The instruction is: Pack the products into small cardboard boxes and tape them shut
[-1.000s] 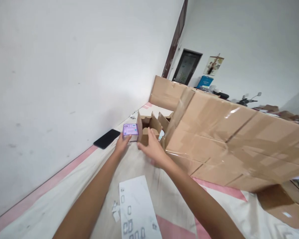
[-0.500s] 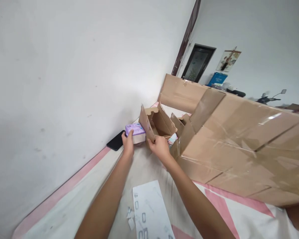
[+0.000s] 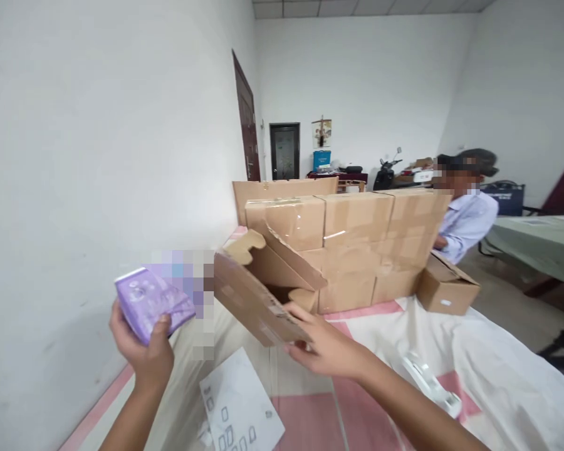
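My left hand (image 3: 145,354) grips a purple printed packet (image 3: 155,302), thumb on its near face and fingers behind it. It is raised in front of the white wall, apart from the box; a pixelated patch covers what is just right of it. An open cardboard box (image 3: 249,300) tilts toward me with its flaps up and its inside dark. My right hand (image 3: 324,341) holds the near edge of this box, fingers over the rim and thumb beneath. Below them, a white sheet with drawn rectangles (image 3: 242,401) lies on the pink and white cloth (image 3: 305,413).
Behind the open box stands a wall of taped cardboard boxes (image 3: 350,250). A smaller carton (image 3: 449,288) is at its right end, near a person in a light shirt (image 3: 472,219). A white plastic object (image 3: 430,385) lies beyond my right forearm. The wall (image 3: 75,156) borders the left side.
My left hand has lifted the purple packet away from beside the box, toward the left. My right hand has brought the box up closer. The view has turned right and levelled.
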A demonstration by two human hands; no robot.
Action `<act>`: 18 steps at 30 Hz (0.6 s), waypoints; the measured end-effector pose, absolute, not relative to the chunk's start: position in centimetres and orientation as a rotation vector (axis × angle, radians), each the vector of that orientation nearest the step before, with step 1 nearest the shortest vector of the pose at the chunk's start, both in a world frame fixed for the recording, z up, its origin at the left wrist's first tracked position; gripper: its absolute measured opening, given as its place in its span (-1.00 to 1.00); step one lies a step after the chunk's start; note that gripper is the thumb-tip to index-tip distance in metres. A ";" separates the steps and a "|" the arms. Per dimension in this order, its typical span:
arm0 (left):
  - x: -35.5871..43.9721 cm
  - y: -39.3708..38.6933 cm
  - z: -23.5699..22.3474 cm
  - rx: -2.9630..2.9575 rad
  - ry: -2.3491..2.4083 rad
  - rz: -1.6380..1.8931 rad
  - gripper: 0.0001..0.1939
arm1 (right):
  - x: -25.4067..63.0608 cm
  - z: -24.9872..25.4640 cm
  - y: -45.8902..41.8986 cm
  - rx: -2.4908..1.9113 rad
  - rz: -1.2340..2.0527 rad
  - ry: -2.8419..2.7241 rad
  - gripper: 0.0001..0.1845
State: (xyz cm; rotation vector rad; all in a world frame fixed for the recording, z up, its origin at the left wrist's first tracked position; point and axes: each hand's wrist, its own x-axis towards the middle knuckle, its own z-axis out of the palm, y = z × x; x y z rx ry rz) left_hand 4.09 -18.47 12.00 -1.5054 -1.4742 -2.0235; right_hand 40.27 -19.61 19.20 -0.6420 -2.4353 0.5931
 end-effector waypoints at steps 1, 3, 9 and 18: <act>5.2 -19.2 11.8 -1.478 -1.481 -2.083 -0.15 | 42.6 18.2 -21.1 -0.709 0.643 -2.437 -0.60; 7.5 -20.6 11.7 -1.477 -1.446 -2.169 -0.20 | 46.6 16.2 -23.9 -0.847 0.701 -2.444 -0.65; 14.1 -23.8 15.0 -2.062 -1.125 -1.524 -0.12 | 53.9 13.0 -28.6 -1.055 0.677 -2.586 -0.39; 22.9 -26.3 19.8 -2.416 -0.493 -0.415 -0.23 | 57.1 13.5 -29.7 -1.184 0.463 -2.540 0.02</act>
